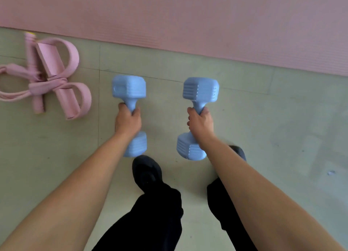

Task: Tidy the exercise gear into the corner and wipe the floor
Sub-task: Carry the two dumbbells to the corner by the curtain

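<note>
Two light blue dumbbells are held above the greenish floor. My left hand (127, 119) grips the handle of the left dumbbell (129, 88), whose far head points toward the mat. My right hand (200, 123) is closed around the handle of the right dumbbell (200, 89). Both dumbbells run roughly front to back, about a forearm's width apart. A pink pedal resistance band (50, 75) with foam handles and loops lies on the floor to the left, apart from both hands.
A pink exercise mat (188, 17) covers the floor across the far side, its edge running diagonally. The tiled floor (282, 137) spreads to the right. My black trousers and dark shoe (146, 171) are below the dumbbells.
</note>
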Demonstrator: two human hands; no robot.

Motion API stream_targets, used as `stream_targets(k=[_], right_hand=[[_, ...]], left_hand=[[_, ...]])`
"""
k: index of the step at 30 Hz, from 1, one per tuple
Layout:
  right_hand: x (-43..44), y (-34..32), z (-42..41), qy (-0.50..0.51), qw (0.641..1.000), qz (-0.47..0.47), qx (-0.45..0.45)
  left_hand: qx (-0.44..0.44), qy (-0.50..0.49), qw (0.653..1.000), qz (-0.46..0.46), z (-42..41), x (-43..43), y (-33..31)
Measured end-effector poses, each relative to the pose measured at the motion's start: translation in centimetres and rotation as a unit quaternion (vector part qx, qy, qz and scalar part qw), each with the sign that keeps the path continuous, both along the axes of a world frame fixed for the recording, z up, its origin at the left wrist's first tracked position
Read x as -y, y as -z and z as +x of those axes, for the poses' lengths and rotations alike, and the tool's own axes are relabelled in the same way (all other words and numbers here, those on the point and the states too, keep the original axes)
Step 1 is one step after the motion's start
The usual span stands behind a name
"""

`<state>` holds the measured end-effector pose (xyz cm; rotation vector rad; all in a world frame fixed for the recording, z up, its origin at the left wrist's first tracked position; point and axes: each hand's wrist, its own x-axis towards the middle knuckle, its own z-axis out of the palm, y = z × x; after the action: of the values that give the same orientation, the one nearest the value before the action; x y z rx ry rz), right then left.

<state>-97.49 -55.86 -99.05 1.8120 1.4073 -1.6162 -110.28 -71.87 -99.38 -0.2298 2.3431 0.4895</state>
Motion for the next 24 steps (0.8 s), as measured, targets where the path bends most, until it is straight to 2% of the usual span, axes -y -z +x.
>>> stream_targets(k=[4,7,11,16,20,24], right_hand=[[0.4,-6.6,2.4,0.010,1.000,-0.005,0.006],[-0.7,-14.2,3.5,0.009,1.000,0.002,0.002],[-3.9,-27.5,3.3,0.017,0.999,0.046,-0.014],[-8.7,-46.1,0.5,0.042,0.989,0.122,-0.075],[-11.1,-60.2,-1.1,0.064,0.969,0.190,-0.143],[-11.8,-71.0,-0.5,0.091,0.942,0.257,-0.195]], left_hand=[[0.026,-0.018,0.998,0.048,4.5,0.2,-7.0],[0.035,-0.026,0.996,0.077,5.9,-0.5,-15.3],[-0.003,-0.034,0.990,0.134,4.3,-3.0,-29.4],[-0.066,-0.014,0.972,0.227,-0.2,-8.5,-49.5],[-0.119,0.031,0.945,0.304,-2.0,-12.1,-65.2],[-0.157,0.114,0.907,0.374,-2.5,-13.1,-75.9]])
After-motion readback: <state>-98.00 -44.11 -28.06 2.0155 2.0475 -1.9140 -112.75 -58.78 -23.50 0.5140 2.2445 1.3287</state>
